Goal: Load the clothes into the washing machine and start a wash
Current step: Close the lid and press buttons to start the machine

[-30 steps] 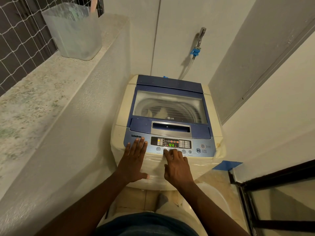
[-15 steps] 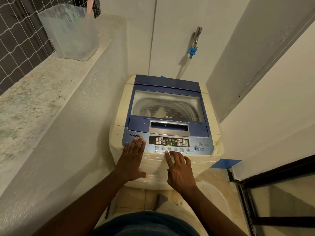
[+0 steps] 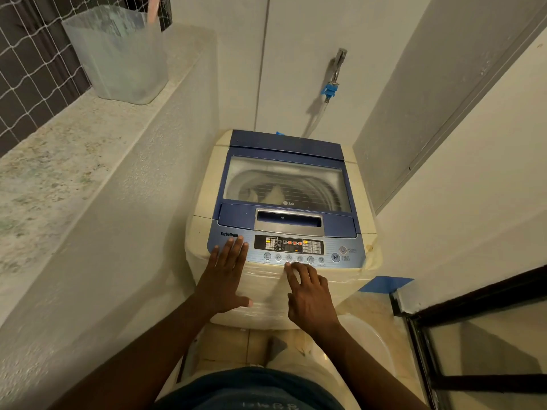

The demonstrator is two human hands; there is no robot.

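A: Where are the clothes [image 3: 275, 194] lying?
B: Inside the washing machine [image 3: 204, 187] — a pale heap is showing through the window of the closed lid [image 3: 296, 149].
A: And the hands?
B: The left hand [image 3: 225, 279] is resting flat on the left end of the control panel [image 3: 256, 260], its grip wide, holding nothing. The right hand [image 3: 310, 297] is reaching with loosely spread fingers — grip wide too — its index fingertip touching the panel's lower edge under the button row [image 3: 310, 259].

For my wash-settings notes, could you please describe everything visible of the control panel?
The control panel is a blue-silver strip below the closed lid: dark display with lit orange indicators, round buttons beneath, start/pause at right. The left hand lies flat on its left end; the right hand's fingertips touch its lower edge.
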